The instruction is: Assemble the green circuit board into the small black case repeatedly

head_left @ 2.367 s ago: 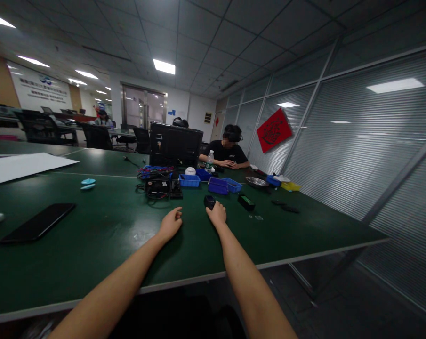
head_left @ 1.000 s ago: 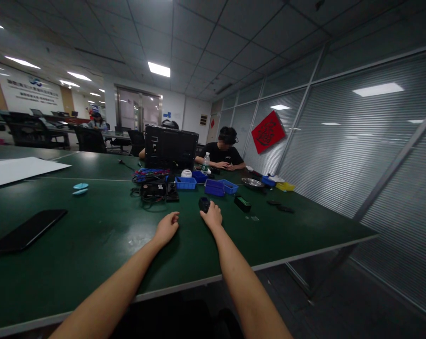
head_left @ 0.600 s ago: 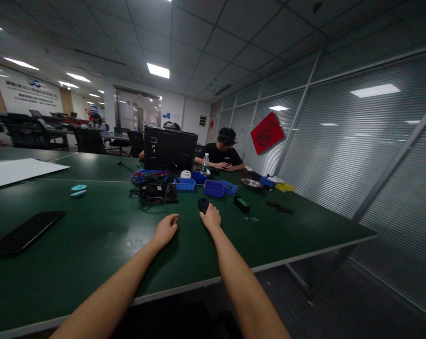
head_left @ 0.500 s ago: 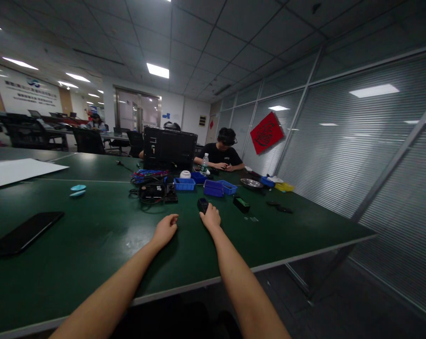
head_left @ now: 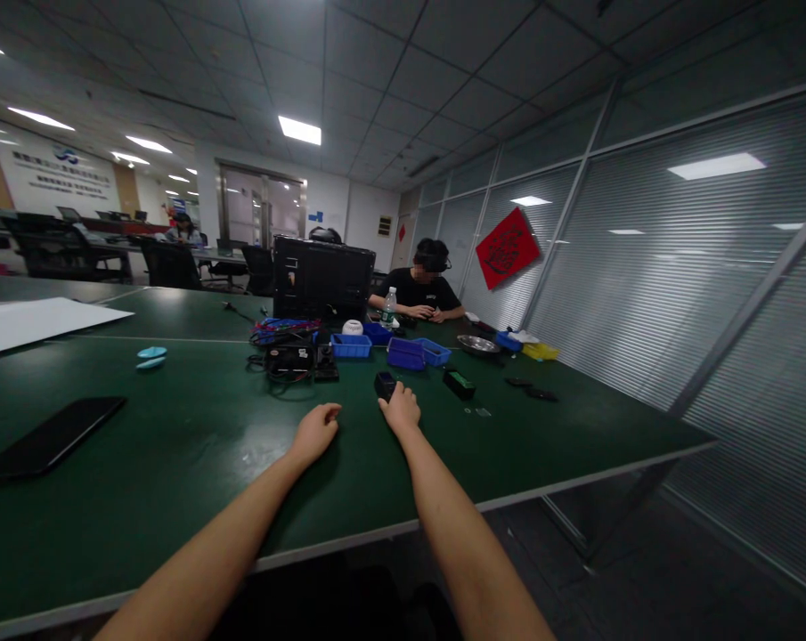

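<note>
On the green table, my right hand (head_left: 401, 409) is closed around the near right side of a small black box-shaped device (head_left: 384, 385). Part of the device is hidden behind my fingers. My left hand (head_left: 315, 434) rests on the tabletop to the left of it, loosely curved with nothing in it, apart from the device. A black box with a green top (head_left: 459, 384) lies to the right of my right hand. Near it are small clear pieces (head_left: 484, 412) on the table.
Blue trays (head_left: 351, 346), a dark blue box (head_left: 406, 353) and a cabled black unit (head_left: 289, 358) sit beyond my hands. Behind them stand a monitor (head_left: 322, 278) and a bottle (head_left: 390, 305). A phone-like black slab (head_left: 48, 436) lies left. A person (head_left: 424, 289) sits opposite.
The view has shifted very slightly. Both hands stay in nearly the same place, and my right hand still holds the black device.
</note>
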Demonstrator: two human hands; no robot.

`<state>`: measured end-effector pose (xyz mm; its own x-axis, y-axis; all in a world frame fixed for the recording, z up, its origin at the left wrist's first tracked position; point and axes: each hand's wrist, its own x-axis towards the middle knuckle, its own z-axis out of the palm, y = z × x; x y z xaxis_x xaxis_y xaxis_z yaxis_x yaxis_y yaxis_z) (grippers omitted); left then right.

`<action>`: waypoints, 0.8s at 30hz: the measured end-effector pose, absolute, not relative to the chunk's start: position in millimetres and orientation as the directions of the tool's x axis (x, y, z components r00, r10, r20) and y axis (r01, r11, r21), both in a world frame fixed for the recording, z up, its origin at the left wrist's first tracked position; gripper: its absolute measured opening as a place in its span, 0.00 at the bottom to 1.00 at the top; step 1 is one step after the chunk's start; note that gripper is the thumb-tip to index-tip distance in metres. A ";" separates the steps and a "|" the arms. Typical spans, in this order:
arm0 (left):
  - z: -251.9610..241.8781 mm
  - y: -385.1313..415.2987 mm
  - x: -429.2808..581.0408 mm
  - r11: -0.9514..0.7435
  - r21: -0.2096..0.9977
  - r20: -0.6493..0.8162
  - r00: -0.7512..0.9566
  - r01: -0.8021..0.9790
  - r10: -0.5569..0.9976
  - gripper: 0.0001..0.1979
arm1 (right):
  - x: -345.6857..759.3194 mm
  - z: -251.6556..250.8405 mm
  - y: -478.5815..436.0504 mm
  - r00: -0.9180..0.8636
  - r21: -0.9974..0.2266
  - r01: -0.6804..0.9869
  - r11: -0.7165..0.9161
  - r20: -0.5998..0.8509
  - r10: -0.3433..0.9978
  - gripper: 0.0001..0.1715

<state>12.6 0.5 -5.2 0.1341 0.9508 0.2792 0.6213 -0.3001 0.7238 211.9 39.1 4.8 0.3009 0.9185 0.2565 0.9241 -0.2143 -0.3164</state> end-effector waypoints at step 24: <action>-12.4 5.6 11.3 -0.320 0.682 0.288 0.161 0.657 0.944 0.19 | 208.8 4.5 40.5 0.306 -0.300 0.926 -0.229 0.243 0.920 0.37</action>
<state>11.3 5.6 -12.4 0.1609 0.9440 0.2880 0.6570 -0.3202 0.6825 208.8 40.5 4.5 0.3059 0.9204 0.2434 0.9262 -0.2285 -0.2998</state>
